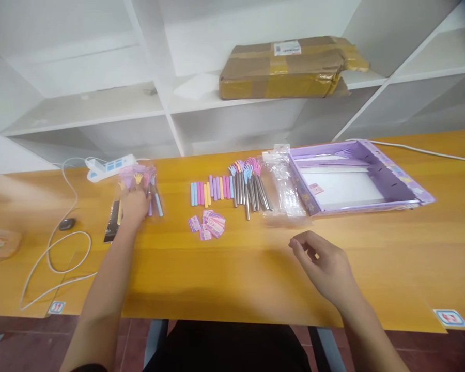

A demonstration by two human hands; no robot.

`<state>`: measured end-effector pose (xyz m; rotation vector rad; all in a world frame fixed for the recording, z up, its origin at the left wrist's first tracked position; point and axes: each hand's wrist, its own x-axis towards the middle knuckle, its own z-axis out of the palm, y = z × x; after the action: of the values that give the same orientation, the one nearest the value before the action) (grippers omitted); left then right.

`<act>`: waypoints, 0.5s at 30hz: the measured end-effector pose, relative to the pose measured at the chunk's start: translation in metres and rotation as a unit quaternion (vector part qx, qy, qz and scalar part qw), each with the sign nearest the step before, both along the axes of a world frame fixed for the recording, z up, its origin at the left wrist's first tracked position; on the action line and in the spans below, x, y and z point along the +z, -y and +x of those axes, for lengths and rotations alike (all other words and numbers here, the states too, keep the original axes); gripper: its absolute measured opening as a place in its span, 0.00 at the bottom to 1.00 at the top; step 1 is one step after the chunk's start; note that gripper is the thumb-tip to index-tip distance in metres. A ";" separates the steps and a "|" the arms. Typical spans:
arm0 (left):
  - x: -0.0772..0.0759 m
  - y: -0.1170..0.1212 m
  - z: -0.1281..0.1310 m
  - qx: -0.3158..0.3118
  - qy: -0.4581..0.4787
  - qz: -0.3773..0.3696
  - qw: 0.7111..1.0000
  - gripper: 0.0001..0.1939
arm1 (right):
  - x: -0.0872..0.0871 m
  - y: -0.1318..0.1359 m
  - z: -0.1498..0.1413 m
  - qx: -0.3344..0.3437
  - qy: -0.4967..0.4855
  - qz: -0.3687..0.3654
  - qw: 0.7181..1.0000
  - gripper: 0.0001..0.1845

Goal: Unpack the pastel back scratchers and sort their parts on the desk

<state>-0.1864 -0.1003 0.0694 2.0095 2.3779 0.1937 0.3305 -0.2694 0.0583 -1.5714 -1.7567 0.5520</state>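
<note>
About thirteen coloured handle tubes (pixel 214 188) lie side by side in a row, in blue, pink, yellow and purple. Just right of them is a bundle of back scratchers (pixel 247 194) with hand-shaped heads and metal rods, overlapping too much to count; one more purple-headed scratcher (pixel 344 153) lies in the single purple tray box (pixel 391 170). Small printed cards (pixel 213 226) overlap in one loose pile below the tubes, number unclear, and one further card (pixel 316 188) sits inside the tray. Clear plastic bags (pixel 284 186) lie between the bundle and the tray. At the left, several bagged scratchers (pixel 138 179) lie beside a dark packet (pixel 112 222)

The left hand (pixel 135 204) reaches forward with the arm extended, over the bagged scratchers; its fingers are blurred, so I cannot tell whether they pinch anything. The right hand (pixel 325 263) hovers over the near side, below the tray, fingers loosely curled and thumb close to the forefinger; whether the tips meet, I cannot tell

The yellow wood-grain table (pixel 256 279) bears one white power strip (pixel 110 168), a looping white cable (pixel 72 235) and two number labels (pixel 450 318). Behind it stands white shelving (pixel 120 106) holding one taped cardboard box (pixel 287 70); reddish floor tiles (pixel 54 343) show below
</note>
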 end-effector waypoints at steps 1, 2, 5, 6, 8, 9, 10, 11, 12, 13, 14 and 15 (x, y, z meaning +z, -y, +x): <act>0.001 -0.001 -0.003 0.015 0.004 0.000 1.000 0.29 | 0.000 0.000 -0.001 0.002 -0.001 -0.001 1.000 0.18; 0.003 -0.002 -0.006 0.036 -0.001 0.006 0.999 0.26 | -0.001 0.000 -0.001 0.004 -0.002 -0.003 1.000 0.18; 0.009 0.002 -0.007 0.075 0.046 0.037 0.995 0.18 | 0.000 0.001 -0.002 0.001 -0.011 -0.009 1.000 0.18; 0.011 0.006 -0.004 0.078 0.104 0.049 0.990 0.16 | 0.001 0.002 -0.002 -0.001 -0.015 -0.011 1.000 0.18; 0.017 0.020 0.006 0.063 0.274 0.053 0.958 0.16 | 0.002 0.002 -0.003 -0.003 -0.024 -0.015 1.000 0.18; 0.020 0.029 0.014 0.042 0.363 0.038 0.930 0.17 | 0.003 0.001 -0.004 -0.001 -0.030 -0.018 0.999 0.18; 0.023 0.038 0.023 0.012 0.434 0.007 0.901 0.19 | 0.003 0.000 -0.006 0.002 -0.039 -0.023 0.999 0.18; 0.025 0.049 0.033 -0.018 0.485 -0.027 0.874 0.20 | 0.004 -0.001 -0.008 0.006 -0.051 -0.033 0.998 0.18; 0.027 0.060 0.044 -0.044 0.519 -0.064 0.851 0.20 | 0.005 -0.003 -0.012 0.013 -0.066 -0.048 0.997 0.17; 0.028 0.071 0.056 -0.066 0.545 -0.102 0.829 0.20 | 0.005 -0.005 -0.016 0.022 -0.083 -0.067 0.994 0.16; 0.027 0.082 0.068 -0.084 0.570 -0.145 0.805 0.20 | 0.006 -0.006 -0.021 0.034 -0.101 -0.086 0.991 0.15; 0.025 0.093 0.079 -0.100 0.594 -0.189 0.776 0.19 | 0.006 -0.008 -0.026 0.048 -0.121 -0.102 0.986 0.15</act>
<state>-0.1072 -0.1933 0.0947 1.2504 1.2383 0.6649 0.3040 -0.2612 0.0642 -1.4882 -1.6367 0.9551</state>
